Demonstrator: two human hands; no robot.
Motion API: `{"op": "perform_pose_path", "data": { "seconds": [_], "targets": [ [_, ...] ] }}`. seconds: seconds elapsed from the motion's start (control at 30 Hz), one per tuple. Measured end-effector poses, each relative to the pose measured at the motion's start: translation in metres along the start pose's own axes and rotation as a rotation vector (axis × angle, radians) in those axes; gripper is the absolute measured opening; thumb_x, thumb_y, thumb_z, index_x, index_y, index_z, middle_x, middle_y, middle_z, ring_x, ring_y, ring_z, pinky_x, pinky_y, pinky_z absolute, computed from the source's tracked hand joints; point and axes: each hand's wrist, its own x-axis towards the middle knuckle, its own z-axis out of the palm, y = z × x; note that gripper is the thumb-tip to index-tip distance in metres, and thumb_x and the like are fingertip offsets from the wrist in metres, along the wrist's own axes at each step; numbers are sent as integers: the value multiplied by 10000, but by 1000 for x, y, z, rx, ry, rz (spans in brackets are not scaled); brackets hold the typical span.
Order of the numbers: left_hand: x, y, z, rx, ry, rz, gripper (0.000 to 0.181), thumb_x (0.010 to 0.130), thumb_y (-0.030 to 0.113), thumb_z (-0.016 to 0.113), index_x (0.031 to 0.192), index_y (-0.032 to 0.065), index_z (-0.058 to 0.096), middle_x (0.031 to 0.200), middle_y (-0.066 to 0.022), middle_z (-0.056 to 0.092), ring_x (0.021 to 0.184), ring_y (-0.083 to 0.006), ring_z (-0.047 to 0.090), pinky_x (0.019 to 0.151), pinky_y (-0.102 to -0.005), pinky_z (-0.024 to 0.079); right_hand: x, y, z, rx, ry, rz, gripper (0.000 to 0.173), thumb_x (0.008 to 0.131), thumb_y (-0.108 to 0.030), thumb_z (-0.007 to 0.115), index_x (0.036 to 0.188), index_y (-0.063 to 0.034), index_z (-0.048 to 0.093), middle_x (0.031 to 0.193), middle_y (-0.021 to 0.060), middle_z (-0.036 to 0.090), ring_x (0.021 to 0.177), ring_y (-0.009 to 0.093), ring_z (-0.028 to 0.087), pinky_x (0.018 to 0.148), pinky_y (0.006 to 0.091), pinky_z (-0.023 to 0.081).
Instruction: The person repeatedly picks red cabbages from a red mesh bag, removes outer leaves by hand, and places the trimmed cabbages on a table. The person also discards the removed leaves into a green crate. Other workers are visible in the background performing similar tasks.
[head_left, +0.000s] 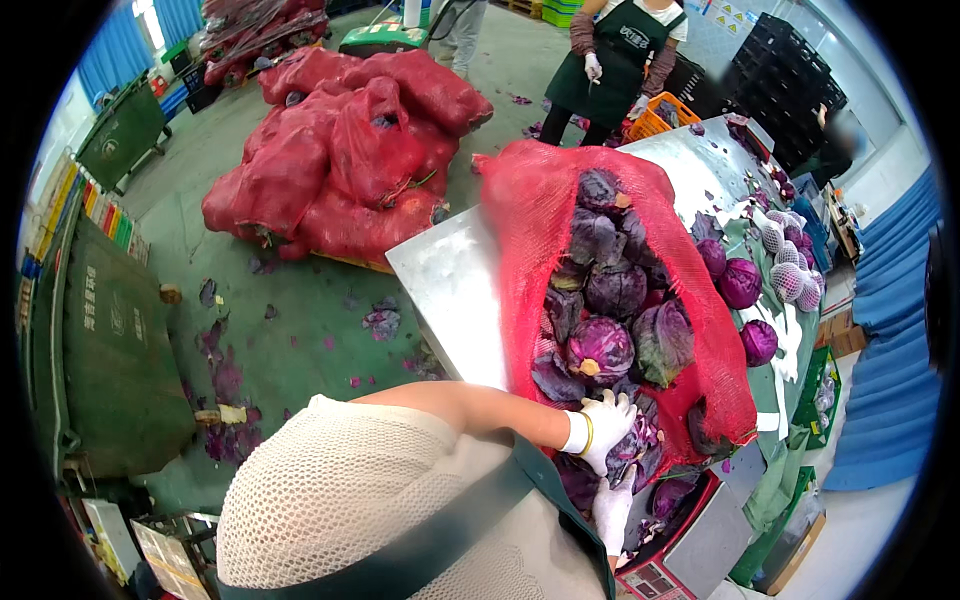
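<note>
A red mesh sack (517, 225), slit wide, lies on a metal table (457, 289) with several red cabbages (600, 349) showing inside. My left hand (606, 427), in a white glove with a yellow band at the wrist, is spread on a cabbage with ragged purple leaves (636, 444) at the sack's near end. Lower down, my gloved right hand (613, 508) touches the near side of the same cabbage; whether it holds anything else is hidden. Peeled cabbages (741, 283) lie right of the sack, some in white foam nets (787, 281).
Full red sacks (337, 165) are piled on the floor at the left, near a green wheeled bin (112, 352). A co-worker in a dark apron (619, 67) stands beyond the table by an orange crate (660, 116). A red-rimmed device (660, 577) stands at the near edge.
</note>
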Motion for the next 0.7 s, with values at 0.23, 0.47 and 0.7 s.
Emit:
{"op": "perform_pose_path", "data": {
  "seconds": [0.23, 0.47, 0.7],
  "targets": [
    [13, 4, -1, 72, -23, 51, 1113, 435, 539, 824, 1237, -104, 397, 1196, -299, 459, 1063, -451, 485, 751, -499, 527, -4, -26, -11, -65, -26, 92, 560, 866, -95, 487, 1375, 60, 312, 1096, 329, 578, 1024, 433, 575, 876, 448, 462],
    [30, 5, -10, 48, -151, 16, 1122, 493, 593, 786, 1242, -127, 361, 1168, -286, 470, 1049, -423, 510, 785, -450, 522, 15, -35, -29, -122, -121, 215, 533, 825, -117, 508, 1313, 61, 392, 1083, 342, 577, 1037, 430, 577, 911, 456, 457],
    [30, 17, -18, 146, -177, 69, 1150, 504, 608, 768, 1264, -144, 343, 1202, -317, 452, 1077, -443, 498, 811, -481, 508, 36, -26, -28, -133, -198, 302, 493, 828, -133, 484, 1270, 82, 435, 1136, 353, 550, 1105, 423, 548, 938, 441, 448]
  ]
}}
